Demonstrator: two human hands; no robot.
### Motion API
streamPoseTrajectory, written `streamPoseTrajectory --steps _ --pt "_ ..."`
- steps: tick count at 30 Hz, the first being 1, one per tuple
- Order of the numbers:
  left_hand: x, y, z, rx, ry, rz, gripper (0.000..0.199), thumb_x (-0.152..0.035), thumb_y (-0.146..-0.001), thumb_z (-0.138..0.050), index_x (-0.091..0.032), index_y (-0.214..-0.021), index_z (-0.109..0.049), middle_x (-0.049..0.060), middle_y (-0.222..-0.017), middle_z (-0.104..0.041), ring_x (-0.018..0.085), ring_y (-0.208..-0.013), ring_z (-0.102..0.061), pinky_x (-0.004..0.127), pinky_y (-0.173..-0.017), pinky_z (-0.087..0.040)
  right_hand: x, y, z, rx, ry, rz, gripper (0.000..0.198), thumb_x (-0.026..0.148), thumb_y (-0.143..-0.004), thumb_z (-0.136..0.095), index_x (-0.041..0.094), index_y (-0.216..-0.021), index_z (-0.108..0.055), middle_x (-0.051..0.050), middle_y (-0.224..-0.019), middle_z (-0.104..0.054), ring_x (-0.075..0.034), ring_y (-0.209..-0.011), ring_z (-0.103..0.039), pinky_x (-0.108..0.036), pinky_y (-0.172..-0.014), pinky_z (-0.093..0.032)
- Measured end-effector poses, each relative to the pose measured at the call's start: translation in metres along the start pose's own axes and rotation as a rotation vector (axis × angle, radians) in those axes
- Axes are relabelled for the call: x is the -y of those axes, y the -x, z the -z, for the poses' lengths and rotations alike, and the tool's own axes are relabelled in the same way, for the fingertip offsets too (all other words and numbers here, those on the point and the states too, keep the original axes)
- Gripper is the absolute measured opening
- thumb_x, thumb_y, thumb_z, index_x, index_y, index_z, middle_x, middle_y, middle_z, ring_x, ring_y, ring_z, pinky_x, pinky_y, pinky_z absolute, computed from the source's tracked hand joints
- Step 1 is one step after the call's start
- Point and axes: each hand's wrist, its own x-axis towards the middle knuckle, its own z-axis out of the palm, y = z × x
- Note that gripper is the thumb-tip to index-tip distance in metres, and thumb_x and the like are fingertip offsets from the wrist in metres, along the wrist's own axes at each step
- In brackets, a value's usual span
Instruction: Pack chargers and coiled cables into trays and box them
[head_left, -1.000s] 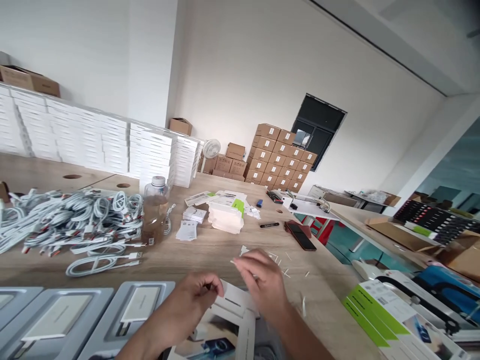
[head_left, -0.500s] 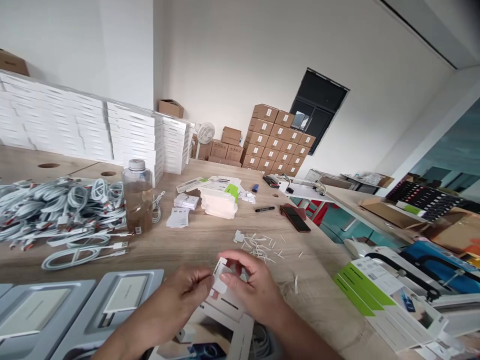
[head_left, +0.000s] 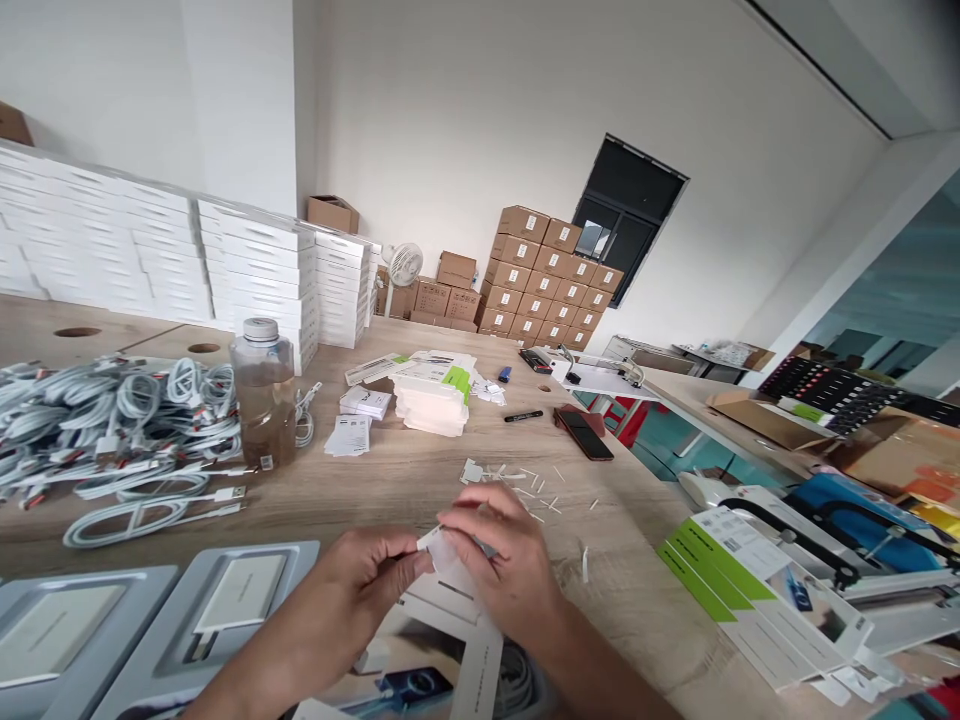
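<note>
Both hands meet at the front of the table over a printed packaging sleeve (head_left: 480, 655). Between them is a small white card piece (head_left: 442, 553), its print now mostly covered by fingers. My left hand (head_left: 367, 580) pinches its left edge. From the right, the thumb and fingers of my right hand (head_left: 510, 560) close on its other side. I cannot make out whether the piece is joined to the sleeve. Partly hidden under my right hand, a coiled grey cable (head_left: 516, 680) shows beside the sleeve. Left of my left arm, a grey tray (head_left: 169, 625) holds a white charger (head_left: 241, 592).
White cables (head_left: 142, 420) lie heaped at the left beside a plastic bottle (head_left: 262, 400). Beyond my hands are paper scraps (head_left: 551, 503), a stack of folded cartons (head_left: 431, 400), a marker (head_left: 523, 416) and a phone (head_left: 585, 434). Green-and-white sleeves (head_left: 750, 600) lie at right.
My right fingers have moved up and over the white card piece, covering its printed face. My left hand keeps its pinch. The whole view has shifted slightly.
</note>
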Motion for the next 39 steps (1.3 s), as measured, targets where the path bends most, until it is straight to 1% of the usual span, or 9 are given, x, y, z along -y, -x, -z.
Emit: streamPoseTrajectory --steps 4,8,18,21,24,28,32,36,39 --pt "-0.002 0.0 -0.003 0.029 -0.058 -0.037 0.021 -0.025 -0.092 -0.049 -0.023 -0.081 -0.066 -0.006 -0.077 -0.063 0.014 -0.077 -0.057 0.019 -0.07 -0.04 0.009 -0.002 0.004 0.206 0.018 0.113 0.019 0.016 -0.093 -0.053 0.022 -0.098 -0.071 -0.003 -0.092 -0.069 -0.015 -0.086 -0.061 -0.028 -0.08 -0.048" --pt "-0.005 0.0 -0.004 0.027 -0.115 -0.05 0.022 -0.027 -0.093 -0.049 -0.023 -0.082 -0.069 -0.005 -0.081 -0.069 0.015 -0.08 -0.063 0.019 -0.073 -0.042 0.011 -0.001 0.006 0.317 0.033 0.097 0.015 0.022 -0.096 -0.052 0.022 -0.099 -0.067 -0.001 -0.09 -0.072 -0.013 -0.083 -0.064 -0.025 -0.079 -0.047" --pt "-0.005 0.0 -0.007 0.06 -0.138 -0.059 0.023 -0.021 -0.091 -0.047 -0.022 -0.077 -0.066 -0.003 -0.081 -0.069 0.016 -0.079 -0.063 0.021 -0.073 -0.041 0.015 0.002 0.007 0.358 0.15 0.098 0.02 0.018 -0.094 -0.048 0.022 -0.088 -0.066 -0.002 -0.079 -0.07 -0.015 -0.075 -0.063 -0.026 -0.072 -0.045" --pt "-0.002 0.0 -0.007 0.048 -0.163 -0.003 0.027 -0.029 -0.091 -0.046 -0.021 -0.07 -0.06 -0.004 -0.07 -0.058 0.015 -0.07 -0.055 0.022 -0.066 -0.038 0.015 -0.001 0.01 0.311 0.129 0.015 0.019 0.016 -0.089 -0.051 0.022 -0.082 -0.068 0.0 -0.072 -0.069 -0.014 -0.069 -0.062 -0.025 -0.069 -0.045" --pt "0.001 -0.002 -0.005 0.036 -0.145 0.085 0.035 -0.039 -0.092 -0.043 -0.021 -0.063 -0.049 -0.005 -0.062 -0.04 0.014 -0.061 -0.042 0.023 -0.058 -0.031 -0.008 -0.005 0.021 0.185 0.042 -0.155 0.018 0.019 -0.087 -0.053 0.022 -0.081 -0.07 0.0 -0.073 -0.069 -0.014 -0.068 -0.061 -0.024 -0.065 -0.047" --pt "-0.001 -0.004 -0.002 0.009 -0.115 0.143 0.038 -0.042 -0.092 -0.04 -0.021 -0.061 -0.041 -0.006 -0.06 -0.033 0.013 -0.06 -0.035 0.024 -0.056 -0.028 -0.069 -0.009 0.04 0.086 0.111 -0.39 0.023 0.027 -0.088 -0.05 0.019 -0.08 -0.071 -0.001 -0.069 -0.069 -0.015 -0.062 -0.061 -0.024 -0.057 -0.047" --pt "-0.005 -0.004 0.0 -0.004 -0.103 0.205 0.04 -0.048 -0.09 -0.042 -0.022 -0.061 -0.036 -0.006 -0.061 -0.028 0.013 -0.058 -0.029 0.025 -0.055 -0.025 -0.118 -0.005 0.049 0.095 0.237 -0.413 0.018 0.017 -0.079 -0.056 0.018 -0.076 -0.074 -0.003 -0.068 -0.072 -0.018 -0.063 -0.064 -0.029 -0.063 -0.05" --pt "-0.004 -0.004 0.003 -0.026 -0.08 0.245 0.039 -0.05 -0.089 -0.042 -0.022 -0.063 -0.041 -0.006 -0.062 -0.027 0.012 -0.057 -0.029 0.025 -0.054 -0.024 -0.127 -0.001 0.049 0.115 0.316 -0.382 0.025 0.005 -0.071 -0.055 0.021 -0.069 -0.074 -0.005 -0.08 -0.076 -0.021 -0.078 -0.067 -0.033 -0.078 -0.05" --pt "-0.001 -0.005 0.003 -0.043 -0.073 0.248 0.039 -0.051 -0.09 -0.042 -0.021 -0.064 -0.045 -0.006 -0.062 -0.028 0.013 -0.057 -0.029 0.026 -0.053 -0.023 -0.108 -0.004 0.044 0.088 0.342 -0.352 0.024 0.008 -0.077 -0.056 0.022 -0.081 -0.075 -0.007 -0.095 -0.075 -0.024 -0.096 -0.064 -0.036 -0.086 -0.049"
